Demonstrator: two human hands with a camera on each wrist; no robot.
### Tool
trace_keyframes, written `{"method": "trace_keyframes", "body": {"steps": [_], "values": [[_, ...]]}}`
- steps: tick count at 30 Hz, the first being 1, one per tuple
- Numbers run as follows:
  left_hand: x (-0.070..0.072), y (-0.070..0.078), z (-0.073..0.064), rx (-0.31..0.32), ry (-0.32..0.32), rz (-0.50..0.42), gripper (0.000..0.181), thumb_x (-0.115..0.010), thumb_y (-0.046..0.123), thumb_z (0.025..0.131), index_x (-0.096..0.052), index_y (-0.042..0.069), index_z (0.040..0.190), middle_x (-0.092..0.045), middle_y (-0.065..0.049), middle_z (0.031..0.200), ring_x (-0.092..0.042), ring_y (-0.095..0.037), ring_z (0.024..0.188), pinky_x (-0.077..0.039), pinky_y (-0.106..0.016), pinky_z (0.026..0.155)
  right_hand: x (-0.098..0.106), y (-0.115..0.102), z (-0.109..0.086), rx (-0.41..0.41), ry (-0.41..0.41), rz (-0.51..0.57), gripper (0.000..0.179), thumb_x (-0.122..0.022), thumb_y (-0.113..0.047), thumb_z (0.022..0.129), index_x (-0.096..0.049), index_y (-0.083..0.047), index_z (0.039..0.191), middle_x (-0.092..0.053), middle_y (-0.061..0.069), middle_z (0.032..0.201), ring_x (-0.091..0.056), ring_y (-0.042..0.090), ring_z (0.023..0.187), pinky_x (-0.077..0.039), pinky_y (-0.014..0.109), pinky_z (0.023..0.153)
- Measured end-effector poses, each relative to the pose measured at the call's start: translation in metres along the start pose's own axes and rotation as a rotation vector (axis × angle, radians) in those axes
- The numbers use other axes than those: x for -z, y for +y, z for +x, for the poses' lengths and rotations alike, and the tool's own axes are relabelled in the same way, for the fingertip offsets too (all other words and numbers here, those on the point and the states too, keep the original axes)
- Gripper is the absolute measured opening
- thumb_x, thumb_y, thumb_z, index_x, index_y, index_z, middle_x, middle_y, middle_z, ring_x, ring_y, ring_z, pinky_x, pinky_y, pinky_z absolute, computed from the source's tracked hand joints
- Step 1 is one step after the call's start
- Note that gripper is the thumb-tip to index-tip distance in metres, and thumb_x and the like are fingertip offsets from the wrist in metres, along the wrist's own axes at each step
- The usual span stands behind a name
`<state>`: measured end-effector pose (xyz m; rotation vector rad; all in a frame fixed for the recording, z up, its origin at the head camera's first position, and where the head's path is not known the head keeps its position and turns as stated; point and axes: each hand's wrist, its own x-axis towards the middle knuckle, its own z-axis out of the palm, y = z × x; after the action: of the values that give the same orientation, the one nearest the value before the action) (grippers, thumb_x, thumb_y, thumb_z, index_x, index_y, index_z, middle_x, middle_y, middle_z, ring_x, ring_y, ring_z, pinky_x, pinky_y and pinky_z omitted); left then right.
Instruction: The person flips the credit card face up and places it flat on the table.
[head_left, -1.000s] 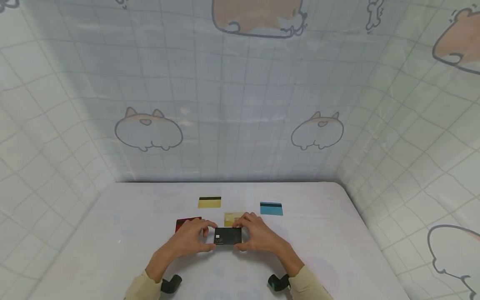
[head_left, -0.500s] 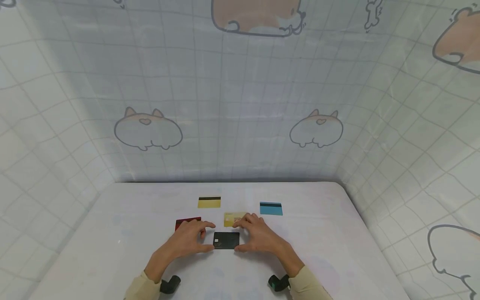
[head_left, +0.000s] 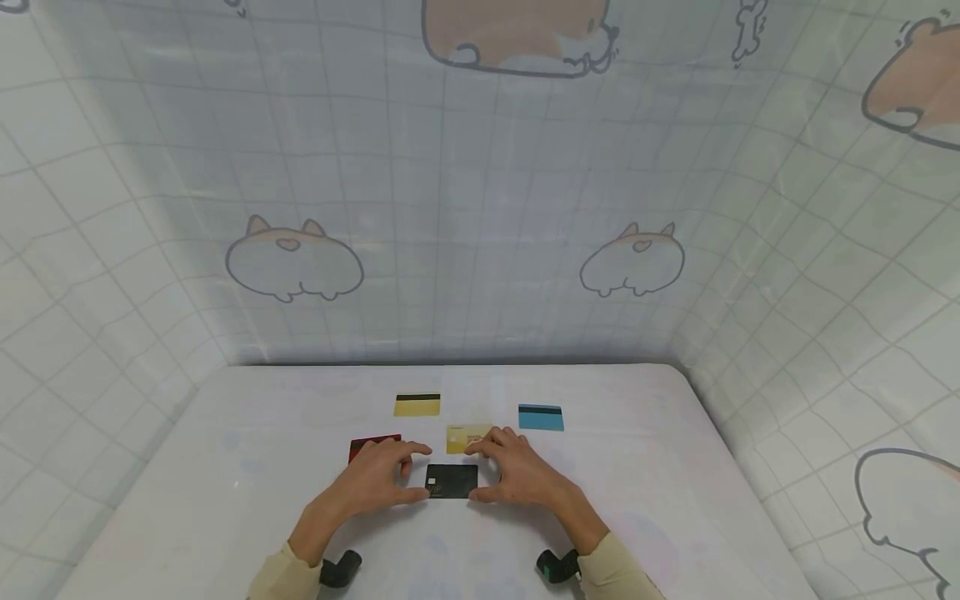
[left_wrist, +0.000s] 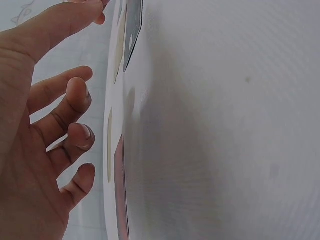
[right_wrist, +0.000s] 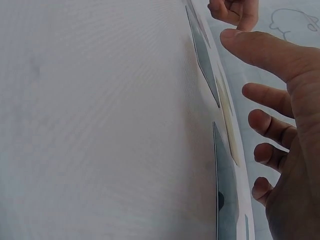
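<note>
A black bank card (head_left: 452, 482) with a chip lies flat on the white table, between my two hands. My left hand (head_left: 380, 477) hovers at its left end, thumb tip near the lower left corner and the fingers apart from the card. At the right end my right hand (head_left: 517, 471) hovers the same way. Both wrist views show thumbs and fingers spread with nothing between them. A yellow-gold card (head_left: 460, 439) lies just behind the black one, partly covered by my right fingers. My left hand hides part of a red card (head_left: 362, 447).
Farther back lie a yellow card with a dark stripe (head_left: 417, 406) and a blue striped card (head_left: 541, 417). In the right wrist view another greyish card (right_wrist: 226, 175) lies below my right hand. Patterned curtain walls (head_left: 480, 317) enclose the white table (head_left: 225, 500).
One second ago both hands held the black card by its ends. Its ends have since been let go, and it lies slightly nearer to me; the hands have barely moved.
</note>
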<state>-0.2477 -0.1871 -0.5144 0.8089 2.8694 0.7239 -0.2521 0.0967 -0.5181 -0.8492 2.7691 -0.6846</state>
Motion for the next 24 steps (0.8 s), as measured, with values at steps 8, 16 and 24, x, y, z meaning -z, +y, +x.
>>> {"method": "trace_keyframes", "body": {"steps": [8, 16, 24], "values": [[-0.002, 0.001, 0.001, -0.032, 0.016, -0.013, 0.058, -0.074, 0.058, 0.069, -0.063, 0.028, 0.117, -0.049, 0.013, 0.067, -0.041, -0.002, 0.070, -0.029, -0.034, 0.072, 0.001, 0.000, 0.000, 0.011, 0.006, -0.006, 0.064, -0.068, -0.064, 0.071, -0.054, -0.034, 0.126, -0.049, -0.012, 0.107, -0.039, 0.005, 0.095, -0.036, 0.042, 0.086], [-0.004, 0.009, 0.007, -0.023, -0.020, -0.010, 0.057, -0.072, 0.059, 0.071, -0.062, 0.029, 0.118, -0.049, 0.013, 0.069, -0.043, -0.002, 0.070, -0.030, -0.036, 0.074, 0.007, 0.002, -0.005, 0.013, 0.003, -0.006, 0.064, -0.067, -0.064, 0.073, -0.054, -0.032, 0.127, -0.050, -0.010, 0.107, -0.040, 0.006, 0.094, -0.037, 0.043, 0.086], [-0.007, 0.011, 0.023, -0.028, -0.041, 0.022, 0.060, -0.071, 0.061, 0.070, -0.061, 0.030, 0.121, -0.049, 0.012, 0.069, -0.043, -0.005, 0.074, -0.030, -0.037, 0.076, 0.012, 0.010, -0.004, -0.042, 0.012, 0.005, 0.060, -0.070, -0.060, 0.073, -0.056, -0.033, 0.125, -0.050, -0.009, 0.104, -0.042, 0.007, 0.095, -0.037, 0.047, 0.089]]}}
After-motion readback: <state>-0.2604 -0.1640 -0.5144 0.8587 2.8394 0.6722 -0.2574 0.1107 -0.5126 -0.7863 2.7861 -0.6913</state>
